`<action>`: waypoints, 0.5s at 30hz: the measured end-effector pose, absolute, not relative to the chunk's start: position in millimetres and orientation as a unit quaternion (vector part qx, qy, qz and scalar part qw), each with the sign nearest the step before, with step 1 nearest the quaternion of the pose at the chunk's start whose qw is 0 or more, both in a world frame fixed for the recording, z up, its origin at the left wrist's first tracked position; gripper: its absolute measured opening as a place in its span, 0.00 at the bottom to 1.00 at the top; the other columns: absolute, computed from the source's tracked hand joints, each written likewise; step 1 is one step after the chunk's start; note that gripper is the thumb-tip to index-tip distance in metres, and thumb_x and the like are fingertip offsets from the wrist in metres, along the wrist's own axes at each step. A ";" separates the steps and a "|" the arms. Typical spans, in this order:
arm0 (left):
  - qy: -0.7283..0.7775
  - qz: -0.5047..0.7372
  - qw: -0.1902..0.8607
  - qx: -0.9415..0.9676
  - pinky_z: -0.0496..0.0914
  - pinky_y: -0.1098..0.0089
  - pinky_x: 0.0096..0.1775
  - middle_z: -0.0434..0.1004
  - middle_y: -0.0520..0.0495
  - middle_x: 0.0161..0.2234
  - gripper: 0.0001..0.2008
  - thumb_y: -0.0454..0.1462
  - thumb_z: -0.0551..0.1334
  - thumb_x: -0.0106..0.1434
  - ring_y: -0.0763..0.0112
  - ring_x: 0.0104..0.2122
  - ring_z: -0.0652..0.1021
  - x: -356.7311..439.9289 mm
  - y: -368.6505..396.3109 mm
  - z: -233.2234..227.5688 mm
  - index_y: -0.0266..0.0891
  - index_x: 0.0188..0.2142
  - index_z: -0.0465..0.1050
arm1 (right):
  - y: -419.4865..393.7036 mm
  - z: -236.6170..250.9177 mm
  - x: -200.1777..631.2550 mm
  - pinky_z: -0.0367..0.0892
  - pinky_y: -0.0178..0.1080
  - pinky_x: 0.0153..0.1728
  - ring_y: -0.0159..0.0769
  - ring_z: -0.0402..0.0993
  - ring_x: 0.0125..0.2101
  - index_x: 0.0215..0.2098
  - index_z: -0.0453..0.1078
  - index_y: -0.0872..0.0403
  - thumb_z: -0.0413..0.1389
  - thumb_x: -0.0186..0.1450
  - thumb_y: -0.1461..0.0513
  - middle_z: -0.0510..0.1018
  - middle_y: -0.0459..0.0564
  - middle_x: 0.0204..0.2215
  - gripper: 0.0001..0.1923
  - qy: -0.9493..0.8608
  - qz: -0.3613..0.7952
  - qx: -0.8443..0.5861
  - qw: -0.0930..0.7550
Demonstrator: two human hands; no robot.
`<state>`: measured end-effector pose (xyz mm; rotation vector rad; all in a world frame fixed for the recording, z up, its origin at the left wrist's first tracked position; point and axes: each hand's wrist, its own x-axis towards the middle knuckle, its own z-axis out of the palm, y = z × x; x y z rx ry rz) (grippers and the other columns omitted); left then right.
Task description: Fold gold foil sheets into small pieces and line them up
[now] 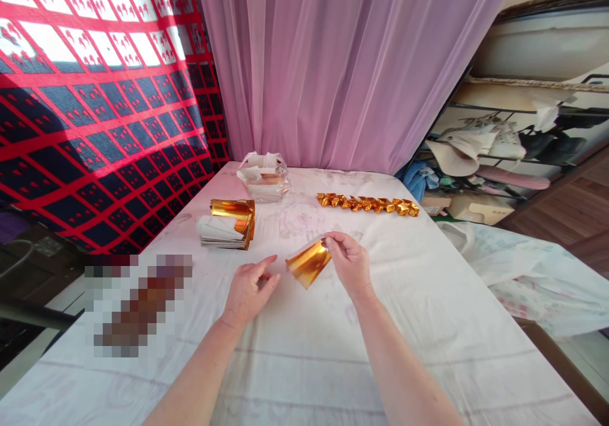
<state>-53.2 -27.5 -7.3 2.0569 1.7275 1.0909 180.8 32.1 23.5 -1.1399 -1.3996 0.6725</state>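
- Gold foil sheet (310, 265), curled, over the middle of the tabletop (304, 362), one corner pinched between thumb and fingers of the right hand (349, 261)
- I judge it light, limp, slick and easily creased; I'd take it by its edges
- Left hand (250, 289) just beside it, holding nothing, fingers loosely parted
- Paper stack (221, 229) toward the left edge, which I'd steer around; clear bag (264, 178) near the far edge, folded gold pieces (366, 204) toward the far right corner

Table (295, 356): sheets (223, 230), bag (264, 179), folded foil (368, 204)
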 end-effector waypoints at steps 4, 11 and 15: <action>0.561 0.378 0.177 0.715 0.73 0.63 0.46 0.82 0.52 0.27 0.21 0.43 0.61 0.62 0.64 0.34 0.80 -46.6 -32.3 -5.2 0.46 0.55 0.74 | 24.0 25.2 178.1 0.75 0.40 0.38 0.38 0.80 0.32 0.39 0.77 0.51 0.56 0.64 0.51 0.83 0.50 0.31 0.15 -0.612 0.281 -0.484 0.559; 0.544 0.378 0.248 0.707 0.74 0.62 0.49 0.85 0.50 0.32 0.20 0.44 0.60 0.64 0.63 0.38 0.82 -40.9 -33.8 -5.2 0.43 0.55 0.74 | 18.1 28.1 172.8 0.76 0.41 0.39 0.38 0.80 0.33 0.39 0.77 0.52 0.57 0.64 0.53 0.83 0.49 0.32 0.13 -0.610 0.291 -0.473 0.566; 0.539 0.381 0.218 0.719 0.72 0.60 0.52 0.84 0.46 0.44 0.19 0.44 0.59 0.64 0.61 0.45 0.81 -41.9 -32.3 -6.4 0.44 0.53 0.76 | 13.7 30.4 176.9 0.75 0.39 0.38 0.38 0.80 0.33 0.39 0.78 0.52 0.56 0.65 0.53 0.83 0.50 0.32 0.13 -0.619 0.297 -0.464 0.559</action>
